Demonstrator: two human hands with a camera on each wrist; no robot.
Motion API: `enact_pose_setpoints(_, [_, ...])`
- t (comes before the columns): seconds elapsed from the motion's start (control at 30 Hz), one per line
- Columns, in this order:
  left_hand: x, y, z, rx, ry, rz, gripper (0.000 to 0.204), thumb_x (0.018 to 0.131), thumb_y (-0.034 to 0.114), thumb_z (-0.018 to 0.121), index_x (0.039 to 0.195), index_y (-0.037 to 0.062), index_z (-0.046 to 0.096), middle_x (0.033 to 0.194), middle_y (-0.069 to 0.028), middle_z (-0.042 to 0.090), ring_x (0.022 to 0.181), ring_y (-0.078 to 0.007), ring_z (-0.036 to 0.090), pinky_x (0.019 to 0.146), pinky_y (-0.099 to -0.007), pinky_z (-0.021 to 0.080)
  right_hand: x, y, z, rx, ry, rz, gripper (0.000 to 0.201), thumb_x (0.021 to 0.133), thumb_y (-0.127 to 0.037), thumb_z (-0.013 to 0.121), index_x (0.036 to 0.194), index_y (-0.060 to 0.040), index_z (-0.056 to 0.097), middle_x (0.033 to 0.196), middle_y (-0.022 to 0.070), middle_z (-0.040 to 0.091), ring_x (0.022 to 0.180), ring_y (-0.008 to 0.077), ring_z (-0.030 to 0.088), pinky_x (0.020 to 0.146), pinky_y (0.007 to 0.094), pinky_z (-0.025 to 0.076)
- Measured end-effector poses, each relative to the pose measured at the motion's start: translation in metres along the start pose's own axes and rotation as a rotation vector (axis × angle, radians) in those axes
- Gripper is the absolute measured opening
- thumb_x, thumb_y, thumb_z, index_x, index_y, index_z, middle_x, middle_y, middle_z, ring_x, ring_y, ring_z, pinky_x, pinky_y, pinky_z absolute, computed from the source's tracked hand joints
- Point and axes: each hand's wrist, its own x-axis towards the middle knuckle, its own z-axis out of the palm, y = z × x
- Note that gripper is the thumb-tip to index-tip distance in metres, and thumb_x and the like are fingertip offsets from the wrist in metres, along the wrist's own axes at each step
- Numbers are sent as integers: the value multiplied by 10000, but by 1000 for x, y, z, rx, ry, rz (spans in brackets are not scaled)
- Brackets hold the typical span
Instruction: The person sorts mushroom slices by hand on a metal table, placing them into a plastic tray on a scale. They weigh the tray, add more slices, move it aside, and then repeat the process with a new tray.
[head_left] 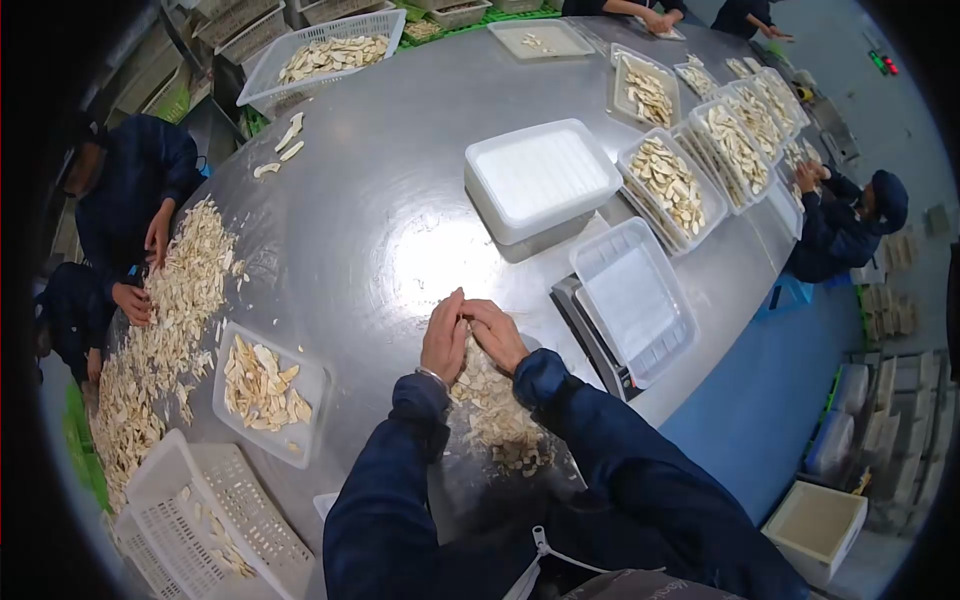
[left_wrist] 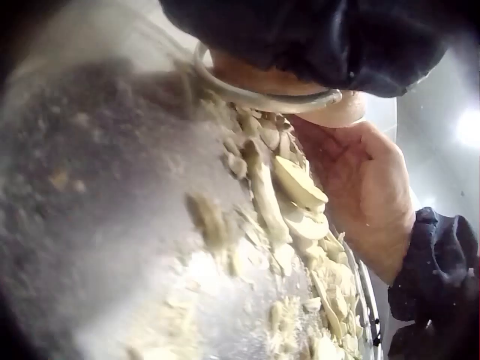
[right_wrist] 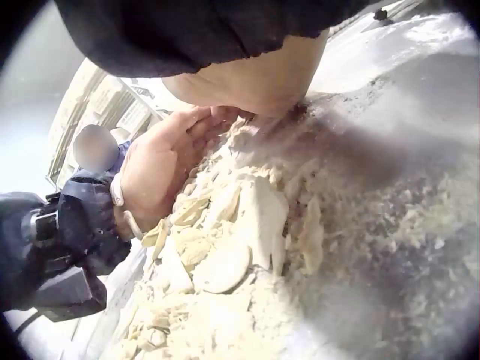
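A low pile of pale, cream-coloured dried slices [head_left: 500,415] lies on the metal table close to the person's body, with small crumbs about its near end. Cupped round the far end of this pile are the left hand [head_left: 443,340] and the right hand [head_left: 497,335]. Their fingertips meet in a point, and the fingers are extended rather than curled. In the left wrist view the slices [left_wrist: 300,184] lie right against the right palm. The right wrist view shows the left hand [right_wrist: 157,169], a band at its wrist, along the pile's other side.
A clear tray [head_left: 690,335] sits on a scale [head_left: 590,340] at right, before a white tub [head_left: 540,185]. At left are a tray of slices [head_left: 318,400], a perforated basket [head_left: 175,455] and a large heap [head_left: 180,300], where a person [head_left: 135,190] works. Filled trays line the far right.
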Motion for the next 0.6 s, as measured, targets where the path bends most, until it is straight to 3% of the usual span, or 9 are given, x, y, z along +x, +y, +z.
enact_pose_setpoints(0.1, [-8, 6, 1, -77, -31, -80, 356, 952, 104, 429, 1275, -26, 506, 1259, -199, 535, 1155, -358, 492, 1015, -408, 373, -12, 5, -2, 114, -10, 179, 260, 871, -64, 478, 1068, 16, 628, 1054, 168, 640, 993, 283, 603, 890, 345, 455])
enact_pose_setpoints(0.23, [-35, 26, 2, -132, -37, -56, 308, 952, 130, 434, 1166, -50, 564, 1158, -203, 584, 1091, -365, 516, 963, -407, 395, -42, -5, -8, 197, -56, 187, 223, 872, -66, 484, 997, 28, 643, 971, 139, 648, 908, 237, 612, 837, 322, 462])
enact_pose_setpoints(0.47, [-112, 62, 11, -142, -101, -82, 318, 948, 121, 439, 1196, -47, 548, 1184, -212, 568, 1110, -374, 507, 987, -410, 383, -120, -26, -9, 183, -162, 195, 224, 836, -41, 470, 958, 6, 653, 930, 123, 638, 901, 213, 601, 841, 322, 456])
enact_pose_setpoints(0.57, [-141, 71, 15, -132, -141, -95, 324, 954, 147, 446, 1191, -48, 551, 1192, -210, 565, 1113, -365, 514, 984, -399, 393, -150, -38, -14, 221, -226, 308, 230, 824, -42, 490, 975, -3, 659, 927, 112, 651, 894, 204, 603, 834, 324, 461])
enact_pose_setpoints(0.6, [-150, 72, 16, -192, -149, -183, 342, 971, 182, 428, 1199, -40, 554, 1187, -190, 576, 1104, -327, 533, 977, -381, 402, -156, -44, -17, 242, -255, 360, 231, 823, -44, 496, 980, -4, 660, 926, 109, 654, 891, 204, 604, 833, 325, 463])
